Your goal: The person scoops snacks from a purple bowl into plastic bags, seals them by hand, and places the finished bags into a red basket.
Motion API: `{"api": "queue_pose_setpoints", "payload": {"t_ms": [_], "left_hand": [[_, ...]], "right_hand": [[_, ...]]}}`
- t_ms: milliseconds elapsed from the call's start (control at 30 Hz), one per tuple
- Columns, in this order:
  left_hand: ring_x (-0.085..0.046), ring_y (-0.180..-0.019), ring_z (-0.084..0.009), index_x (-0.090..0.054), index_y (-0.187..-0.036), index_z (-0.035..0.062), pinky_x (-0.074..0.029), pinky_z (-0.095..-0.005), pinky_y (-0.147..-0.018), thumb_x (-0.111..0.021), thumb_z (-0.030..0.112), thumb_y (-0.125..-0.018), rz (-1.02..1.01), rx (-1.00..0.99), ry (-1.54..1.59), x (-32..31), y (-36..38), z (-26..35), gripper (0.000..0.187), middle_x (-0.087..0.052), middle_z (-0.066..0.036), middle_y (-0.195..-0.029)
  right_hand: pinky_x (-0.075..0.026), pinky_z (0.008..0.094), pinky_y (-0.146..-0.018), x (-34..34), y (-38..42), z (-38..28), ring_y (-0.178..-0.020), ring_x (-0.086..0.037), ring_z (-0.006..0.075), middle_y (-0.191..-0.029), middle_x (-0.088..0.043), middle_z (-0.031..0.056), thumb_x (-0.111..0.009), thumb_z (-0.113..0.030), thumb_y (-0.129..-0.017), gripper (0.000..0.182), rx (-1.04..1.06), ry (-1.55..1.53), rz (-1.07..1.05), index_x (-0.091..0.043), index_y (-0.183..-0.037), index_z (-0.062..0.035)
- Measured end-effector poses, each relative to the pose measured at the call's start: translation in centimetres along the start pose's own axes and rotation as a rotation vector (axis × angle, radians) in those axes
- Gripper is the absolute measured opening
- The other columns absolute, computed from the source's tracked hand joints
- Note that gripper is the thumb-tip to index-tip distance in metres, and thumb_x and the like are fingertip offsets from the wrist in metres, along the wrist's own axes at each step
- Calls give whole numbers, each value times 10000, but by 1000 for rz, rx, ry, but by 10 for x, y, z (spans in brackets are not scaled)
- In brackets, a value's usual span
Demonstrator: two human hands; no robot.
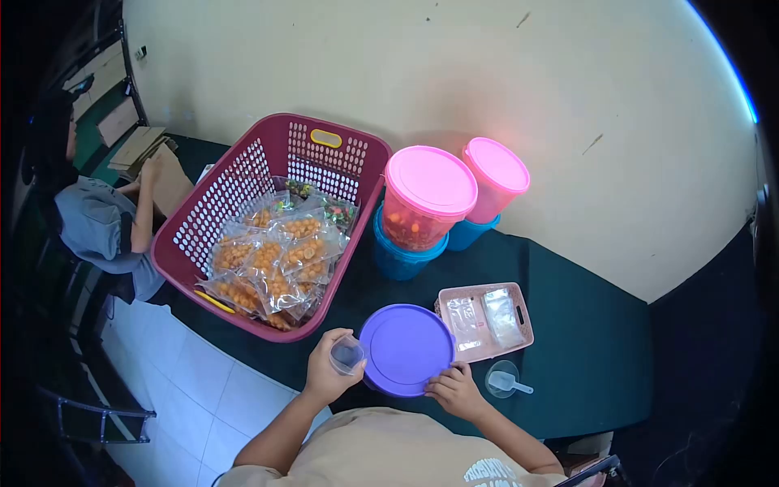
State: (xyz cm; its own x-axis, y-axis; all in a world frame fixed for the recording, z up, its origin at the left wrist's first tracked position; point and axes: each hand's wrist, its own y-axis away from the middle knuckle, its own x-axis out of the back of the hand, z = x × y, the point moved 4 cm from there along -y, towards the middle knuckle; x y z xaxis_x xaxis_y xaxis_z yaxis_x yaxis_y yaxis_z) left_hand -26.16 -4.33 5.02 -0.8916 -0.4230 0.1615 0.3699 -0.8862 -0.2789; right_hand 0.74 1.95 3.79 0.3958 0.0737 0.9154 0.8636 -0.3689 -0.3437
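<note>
My left hand (329, 372) is wrapped round a small clear plastic cup (346, 355), just left of a round container with a purple lid (407, 350). The fingers of my right hand (457, 391) are bent over the lid's lower right edge; whether they grip it is hard to tell. Right of the lid lies a pink tray (526, 325) holding clear plastic bags (502, 317). Beside my right hand a white scoop (510, 383) rests in a small clear bowl (492, 387).
A maroon basket (369, 168) with bagged orange snacks (276, 260) stands at the left. Behind the purple lid are stacked tubs with pink lids (432, 180) (497, 165) on blue containers (402, 258). At the far left a person (97, 223) handles cardboard (170, 180).
</note>
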Motion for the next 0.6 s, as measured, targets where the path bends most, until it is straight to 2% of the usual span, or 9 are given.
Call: {"api": "queue_pose_setpoints", "payload": {"t_ms": [100, 200, 267, 333, 367, 500, 533, 600], "left_hand": [[-631, -929, -200, -528, -1182, 38, -501, -317, -843, -800, 89, -665, -110, 74, 7, 7, -12, -1, 587, -616, -101, -1008], [-606, -953, -178, -504, -1198, 39, -486, -320, -872, -782, 58, -688, -179, -3, -12, 11, -15, -7, 582, -604, -81, -1012], [-602, -971, -184, -501, -1202, 42, -483, -326, -880, -781, 60, -689, -202, 29, 65, 15, -19, 2, 584, -602, -81, -1019], [-594, -1010, -198, -493, -1220, 56, -477, -334, -896, -780, 68, -701, -239, 140, 219, 17, -18, -1, 594, -595, -84, -1036], [-594, -1010, -198, -493, -1220, 56, -477, -334, -896, -780, 68, -701, -248, 136, 222, 17, -16, -6, 594, -595, -84, -1036], [-599, -1012, -200, -486, -1243, 64, -472, -326, -912, -793, 93, -709, -314, 86, 77, 20, -12, -12, 617, -600, -93, -1039], [-600, -1021, -207, -488, -1243, 62, -472, -330, -918, -801, 116, -708, -383, 72, 21, 19, -9, -13, 622, -601, -96, -1058], [-594, -1061, -237, -495, -1244, 65, -468, -352, -938, -815, 196, -710, -476, 45, -71, 21, -7, -11, 636, -597, -105, -1118]], "right_hand": [[-370, 432, -929, 44, -26, -24, -861, -564, 146, -893, -632, -37, -776, -208, -700, 201, -73, 5, 53, -667, -858, -150], [-364, 439, -898, 87, -51, -31, -833, -559, 180, -866, -638, -20, -791, -176, -671, 218, -113, 48, 145, -665, -845, -139], [-359, 450, -878, 105, -73, -22, -824, -559, 205, -863, -643, -11, -785, -150, -675, 203, -148, 99, 243, -658, -833, -132], [-351, 455, -878, 113, -102, -2, -838, -562, 221, -881, -644, -3, -777, -142, -691, 195, -154, 201, 341, -649, -837, -127], [-350, 452, -870, 113, -121, 12, -844, -561, 232, -888, -643, 5, -775, -138, -692, 190, -130, 288, 382, -643, -829, -123], [-360, 422, -870, 111, -209, 79, -872, -556, 229, -847, -619, 20, -725, -167, -755, 134, -100, 375, 470, -629, -827, -108], [-360, 422, -870, 107, -223, 93, -872, -556, 229, -847, -619, 20, -725, -167, -755, 134, -80, 377, 474, -629, -827, -108], [-362, 421, -872, 98, -246, 119, -876, -556, 220, -838, -617, 16, -708, -188, -775, 123, -162, 411, 437, -630, -829, -110]]}}
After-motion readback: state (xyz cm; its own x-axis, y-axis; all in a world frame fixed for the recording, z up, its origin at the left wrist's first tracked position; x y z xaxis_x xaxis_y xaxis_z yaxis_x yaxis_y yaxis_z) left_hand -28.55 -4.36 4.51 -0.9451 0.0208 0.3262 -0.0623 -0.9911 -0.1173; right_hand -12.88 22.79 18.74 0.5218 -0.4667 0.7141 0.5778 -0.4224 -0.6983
